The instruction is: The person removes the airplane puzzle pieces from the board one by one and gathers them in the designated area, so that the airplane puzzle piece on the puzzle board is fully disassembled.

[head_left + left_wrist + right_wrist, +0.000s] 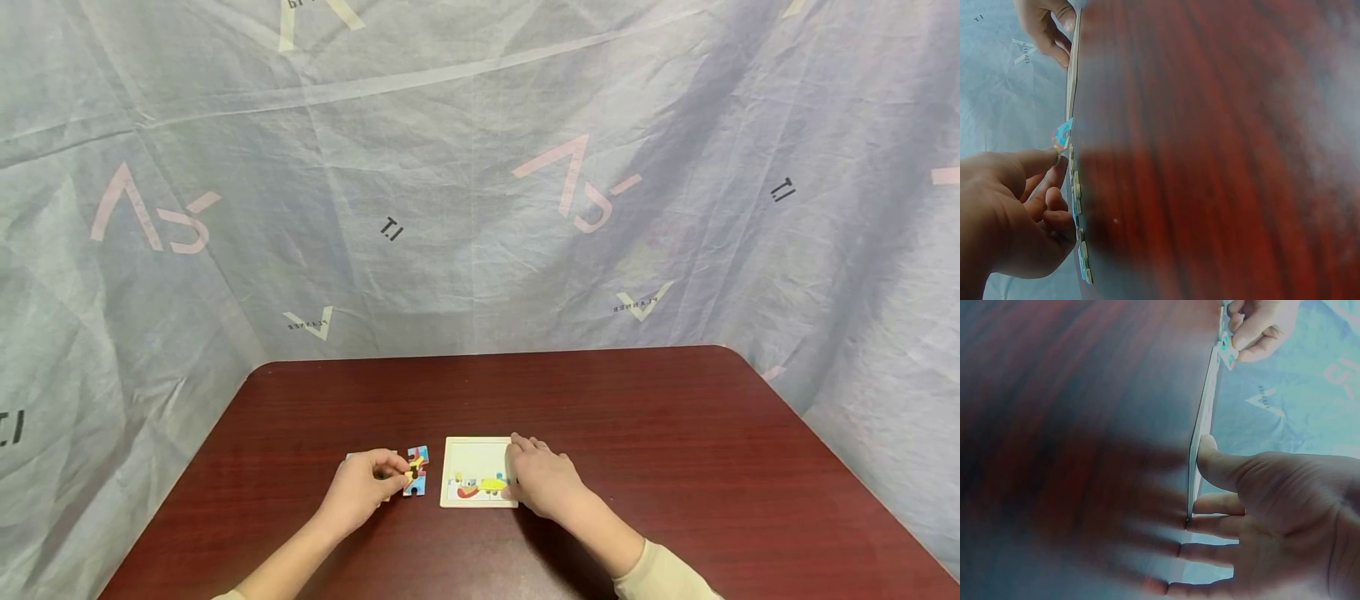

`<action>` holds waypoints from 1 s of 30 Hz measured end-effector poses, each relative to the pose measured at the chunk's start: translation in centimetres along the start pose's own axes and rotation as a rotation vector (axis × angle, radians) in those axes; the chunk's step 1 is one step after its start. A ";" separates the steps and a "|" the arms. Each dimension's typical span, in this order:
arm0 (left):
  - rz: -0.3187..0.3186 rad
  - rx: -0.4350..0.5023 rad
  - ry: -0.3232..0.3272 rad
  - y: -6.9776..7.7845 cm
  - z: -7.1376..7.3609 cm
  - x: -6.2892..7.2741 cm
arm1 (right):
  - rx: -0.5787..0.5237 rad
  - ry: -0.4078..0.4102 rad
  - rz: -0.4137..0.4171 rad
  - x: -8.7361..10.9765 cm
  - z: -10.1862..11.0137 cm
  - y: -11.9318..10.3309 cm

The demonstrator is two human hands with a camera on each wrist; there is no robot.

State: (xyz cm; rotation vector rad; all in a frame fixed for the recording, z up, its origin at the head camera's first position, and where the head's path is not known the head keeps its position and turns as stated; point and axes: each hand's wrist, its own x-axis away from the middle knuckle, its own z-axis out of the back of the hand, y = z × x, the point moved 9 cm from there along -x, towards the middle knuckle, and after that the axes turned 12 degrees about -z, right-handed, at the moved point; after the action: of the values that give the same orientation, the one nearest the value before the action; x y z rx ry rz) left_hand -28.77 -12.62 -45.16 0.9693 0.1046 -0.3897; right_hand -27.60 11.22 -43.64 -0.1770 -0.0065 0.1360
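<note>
My left hand (365, 487) pinches a small blue jigsaw piece (1063, 132) between thumb and index finger. The piece is tilted and raised over the table, to the left of a pale puzzle tray (480, 454). Other puzzle pieces lie flat beneath and beside this hand, partly hidden by it. The tray has several pieces fitted along its near side, with red and yellow picture parts. My right hand (546, 477) rests at the tray's right edge, its thumb (1213, 459) on the frame and its straight, spread fingers reaching down to the table.
The dark red wooden table (675, 433) extends around the tray on all sides. Grey printed cloth (465, 275) hangs behind it and along both sides. A row of loose pieces (1077, 194) lies under the left hand.
</note>
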 end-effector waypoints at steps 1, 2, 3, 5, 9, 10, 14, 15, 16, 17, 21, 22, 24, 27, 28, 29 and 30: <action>0.001 -0.005 0.002 0.0 0.0 0.0 | -0.001 0.000 -0.001 0.0 0.0 0.0; 0.003 -0.003 0.003 0.0 0.0 0.0 | -0.002 0.000 -0.001 0.0 0.0 0.0; 0.003 -0.004 0.005 0.0 0.0 0.1 | -0.003 -0.001 -0.002 0.0 0.0 0.0; 0.002 -0.006 0.010 -0.1 0.1 0.1 | -0.003 -0.002 -0.003 0.0 0.0 0.0; 0.006 -0.005 0.017 -0.1 0.2 0.1 | -0.004 -0.001 -0.003 0.1 0.1 -0.1; 0.009 -0.004 0.016 -0.1 0.3 0.1 | -0.004 -0.001 -0.002 0.1 0.2 -0.1; 0.018 -0.011 0.017 -0.2 0.4 0.0 | -0.037 -0.006 0.014 0.1 0.2 -0.2; 0.021 -0.011 0.018 -0.2 0.4 0.0 | -0.053 -0.008 0.024 0.1 0.2 -0.2; 0.022 -0.011 0.020 -0.3 0.4 -0.1 | -0.072 -0.015 0.035 0.2 0.2 -0.2; 0.023 -0.014 0.020 -0.3 0.3 -0.1 | -0.091 -0.023 0.048 0.2 0.2 -0.3; 0.026 -0.001 0.019 -0.3 0.2 -0.2 | -0.140 -0.041 0.105 0.3 0.1 -0.7; 0.026 0.002 0.018 -0.3 0.2 -0.2 | -0.143 -0.040 0.118 0.4 0.1 -0.7; 0.023 0.003 0.020 -0.1 0.2 -0.2 | -0.143 -0.030 0.139 0.5 0.1 -0.9; 0.022 -0.010 0.022 0.1 0.1 -0.2 | -0.143 -0.018 0.153 0.5 0.2 -1.0; 0.020 -0.011 0.022 0.2 0.1 -0.2 | -0.144 -0.015 0.156 0.5 0.2 -1.1; 0.017 -0.012 0.021 0.3 0.0 -0.2 | -0.146 -0.014 0.157 0.5 0.2 -1.1; 0.013 -0.013 0.019 0.3 0.0 -0.3 | -0.149 -0.015 0.157 0.5 0.2 -1.1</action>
State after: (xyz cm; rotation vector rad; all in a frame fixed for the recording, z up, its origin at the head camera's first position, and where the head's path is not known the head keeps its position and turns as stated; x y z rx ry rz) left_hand -28.91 -12.35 -44.86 0.9609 0.1175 -0.3675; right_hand -26.92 10.23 -43.25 -0.3250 -0.0177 0.2938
